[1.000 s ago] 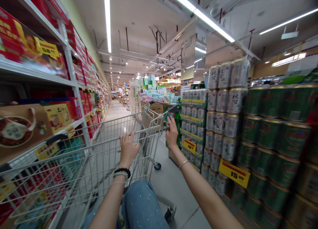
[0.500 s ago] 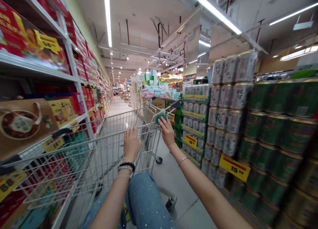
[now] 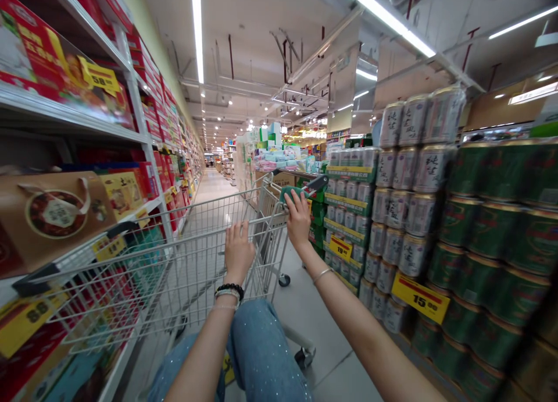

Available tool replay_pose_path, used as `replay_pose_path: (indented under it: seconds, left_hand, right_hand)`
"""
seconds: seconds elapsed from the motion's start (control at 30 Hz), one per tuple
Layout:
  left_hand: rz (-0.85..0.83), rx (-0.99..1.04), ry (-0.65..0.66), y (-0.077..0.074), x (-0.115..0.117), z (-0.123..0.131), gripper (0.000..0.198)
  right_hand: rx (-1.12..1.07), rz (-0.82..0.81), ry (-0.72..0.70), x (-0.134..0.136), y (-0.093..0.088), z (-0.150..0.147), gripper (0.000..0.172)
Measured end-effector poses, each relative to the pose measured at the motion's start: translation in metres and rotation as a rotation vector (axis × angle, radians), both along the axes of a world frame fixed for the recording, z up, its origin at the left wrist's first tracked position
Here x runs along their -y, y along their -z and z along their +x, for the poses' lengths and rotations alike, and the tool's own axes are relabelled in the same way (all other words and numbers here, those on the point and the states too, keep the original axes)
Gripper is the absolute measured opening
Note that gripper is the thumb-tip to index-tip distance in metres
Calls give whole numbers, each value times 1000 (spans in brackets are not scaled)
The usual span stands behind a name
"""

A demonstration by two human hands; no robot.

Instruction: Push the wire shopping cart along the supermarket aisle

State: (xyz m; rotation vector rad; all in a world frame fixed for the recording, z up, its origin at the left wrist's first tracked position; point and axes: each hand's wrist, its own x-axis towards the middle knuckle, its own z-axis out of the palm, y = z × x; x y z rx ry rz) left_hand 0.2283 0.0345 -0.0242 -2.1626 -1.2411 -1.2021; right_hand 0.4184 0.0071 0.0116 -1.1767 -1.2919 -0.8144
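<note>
A grey wire shopping cart (image 3: 192, 256) stands across in front of my knees. My left hand (image 3: 239, 253), with beaded bracelets at the wrist, grips the near top rail of its basket, fingers hooked over the wire. A green cloth (image 3: 288, 193) is bunched under the fingers of my right hand (image 3: 299, 220). That hand presses it on the rail by the cart's back end, just short of the dark handle (image 3: 317, 182). My right palm and thumb are partly hidden.
Shelves of red gift boxes (image 3: 26, 47) line the left side, close to the basket. Stacked silver cans (image 3: 405, 175) and green cans (image 3: 475, 227) rise at the right. A wheel (image 3: 304, 356) of the cart rests on the tiled floor (image 3: 335, 367) beside my knee.
The view has shifted slightly, so the scene sits further right. My right hand has moved a little up along the rail with the green cloth. My left hand keeps its place on the basket.
</note>
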Motion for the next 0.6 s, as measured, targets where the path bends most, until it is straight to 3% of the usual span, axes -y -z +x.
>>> replay_pose_path:
  seconds: [0.13, 0.27, 0.5, 0.6]
  left_hand:
    - [-1, 2, 10, 0, 1, -1, 62]
    - [-12, 26, 28, -1, 3, -1, 62]
    - [-43, 44, 38, 3, 3, 0, 64]
    - [-33, 38, 31, 3, 3, 1, 64]
  right_hand:
    - [90, -93, -47, -9, 26, -23, 61]
    - [261, -185, -128, 1, 48, -27, 59]
    - [49, -60, -77, 1, 18, -13, 64]
    - [88, -97, -75, -5, 25, -20, 65]
